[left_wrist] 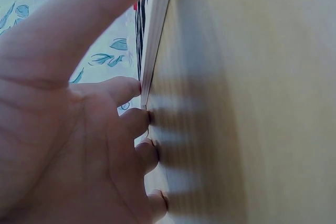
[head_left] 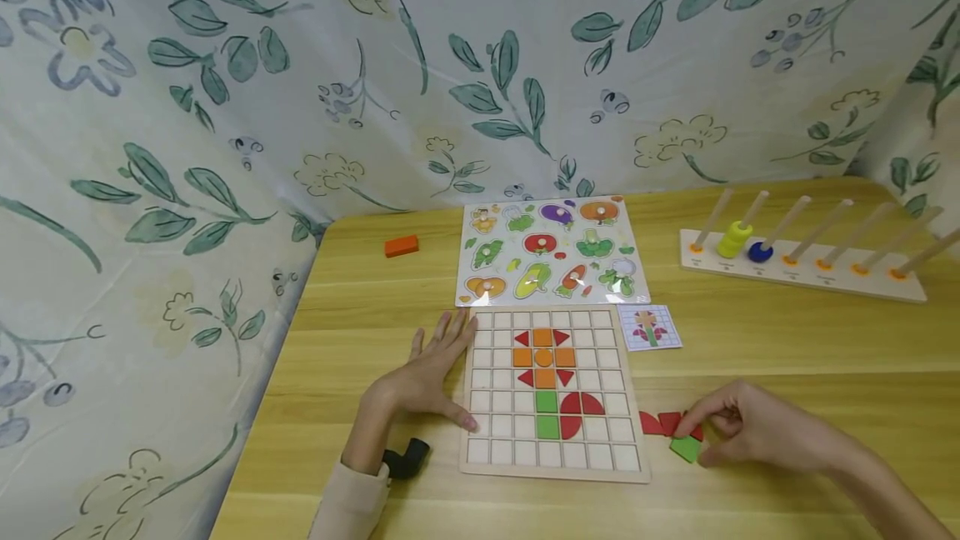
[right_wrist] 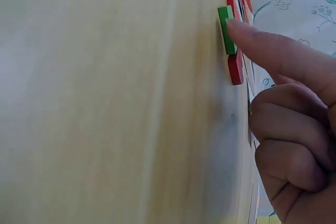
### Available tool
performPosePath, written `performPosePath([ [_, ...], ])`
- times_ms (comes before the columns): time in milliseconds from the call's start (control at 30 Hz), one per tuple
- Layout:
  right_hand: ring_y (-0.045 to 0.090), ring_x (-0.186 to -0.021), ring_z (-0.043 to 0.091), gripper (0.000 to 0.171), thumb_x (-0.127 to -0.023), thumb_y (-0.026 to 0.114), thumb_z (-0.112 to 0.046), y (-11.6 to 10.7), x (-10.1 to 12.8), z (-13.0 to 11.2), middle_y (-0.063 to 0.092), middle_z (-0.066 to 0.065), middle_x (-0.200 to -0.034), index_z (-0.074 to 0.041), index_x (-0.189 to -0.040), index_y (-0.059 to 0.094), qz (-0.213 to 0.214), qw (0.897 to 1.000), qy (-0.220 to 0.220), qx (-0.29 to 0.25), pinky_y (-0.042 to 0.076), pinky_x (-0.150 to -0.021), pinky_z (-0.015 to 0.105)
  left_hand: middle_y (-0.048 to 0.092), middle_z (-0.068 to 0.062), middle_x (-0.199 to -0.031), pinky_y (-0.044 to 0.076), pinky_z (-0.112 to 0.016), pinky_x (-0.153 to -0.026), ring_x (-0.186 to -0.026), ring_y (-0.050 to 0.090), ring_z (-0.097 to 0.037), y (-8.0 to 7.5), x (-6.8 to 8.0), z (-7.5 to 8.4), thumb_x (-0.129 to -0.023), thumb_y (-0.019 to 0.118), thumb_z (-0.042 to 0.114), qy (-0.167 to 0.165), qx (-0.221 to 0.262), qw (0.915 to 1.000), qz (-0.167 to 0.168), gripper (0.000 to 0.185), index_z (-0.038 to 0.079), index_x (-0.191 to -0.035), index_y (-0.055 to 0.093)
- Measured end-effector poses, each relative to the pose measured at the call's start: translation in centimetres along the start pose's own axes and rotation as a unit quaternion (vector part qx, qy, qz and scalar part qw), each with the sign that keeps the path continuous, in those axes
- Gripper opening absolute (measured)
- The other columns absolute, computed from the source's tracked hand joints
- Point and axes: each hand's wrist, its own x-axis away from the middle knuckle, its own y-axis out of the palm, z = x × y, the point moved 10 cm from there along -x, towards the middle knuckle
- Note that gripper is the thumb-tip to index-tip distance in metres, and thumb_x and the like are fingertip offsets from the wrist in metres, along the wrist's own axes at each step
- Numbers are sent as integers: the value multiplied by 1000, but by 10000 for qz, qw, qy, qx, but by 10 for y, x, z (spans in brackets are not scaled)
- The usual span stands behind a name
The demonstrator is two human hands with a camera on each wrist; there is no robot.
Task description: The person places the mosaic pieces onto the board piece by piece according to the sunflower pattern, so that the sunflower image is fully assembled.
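Note:
A wooden grid board [head_left: 480,458] lies on the table, bearing orange squares, an orange circle, red triangles, green squares [head_left: 547,401] and red quarter-circles [head_left: 592,403]. My left hand [head_left: 420,377] rests at its left edge, fingers spread, thumb on the lower part of the frame. Right of the board, my right hand [head_left: 757,432] pinches a green square piece [head_left: 686,448] between index finger and thumb. In the right wrist view, a fingertip touches the green piece [right_wrist: 227,35] while other fingers are curled. Red pieces [head_left: 651,422] lie beside and partly behind it.
A small pattern card [head_left: 651,328] sits by the board's upper right corner. Behind are a vegetable puzzle [head_left: 517,265] and a pegged counting stand [head_left: 806,269] with yellow and blue rings. An orange block [head_left: 401,246] lies back left; a black object [head_left: 408,461] is near my left wrist.

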Motion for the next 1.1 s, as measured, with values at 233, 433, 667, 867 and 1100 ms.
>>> performPosePath([
  [233, 28, -57, 6, 24, -81, 86, -16, -2, -8, -3, 21, 1, -63, -15, -102, 76, 200, 9998, -73, -7, 26, -49, 24, -21, -5, -173, -13, -67, -126, -160, -21, -32, 0, 1, 0, -67, 94, 51, 29, -22, 10000, -14, 145, 17, -168, -4],
  [433, 28, -57, 7, 26, -81, 86, -15, -6, -12, -8, 23, 12, -64, -11, -104, 74, 269, 9994, -217, -52, 27, -50, 24, -22, -5, -173, -14, -66, -126, -160, -22, -31, 0, 0, 0, -67, 94, 53, 40, -66, 10000, -26, 145, 18, -167, -5],
  [667, 29, -58, 3, 27, -81, 87, -15, -5, -11, 0, 26, -7, -65, -13, -105, 75, 291, 9991, 97, 284, 24, -49, 24, -20, -6, -173, -13, -67, -126, -161, -20, -32, 0, -1, -1, -67, 94, 53, 46, -62, 10000, -1, 145, 17, -168, -4],
  [867, 28, -58, 2, 28, -80, 87, -13, -4, -9, 3, 27, -2, -64, -13, -106, 75, 279, 9987, 186, 386, 23, -50, 24, -20, -6, -174, -13, -67, -126, -161, -20, -33, 0, 0, -2, -67, 94, 52, 26, -18, 10000, 2, 144, 18, -168, -3],
  [1100, 27, -58, 3, 28, -81, 86, -14, -2, -10, 4, 24, 0, -63, -12, -106, 74, 184, 9996, 109, 186, 24, -49, 24, -21, -5, -173, -13, -67, -126, -161, -21, -32, 0, 0, -2, -67, 94, 52, 27, -28, 10000, 7, 145, 18, -167, -5],
])
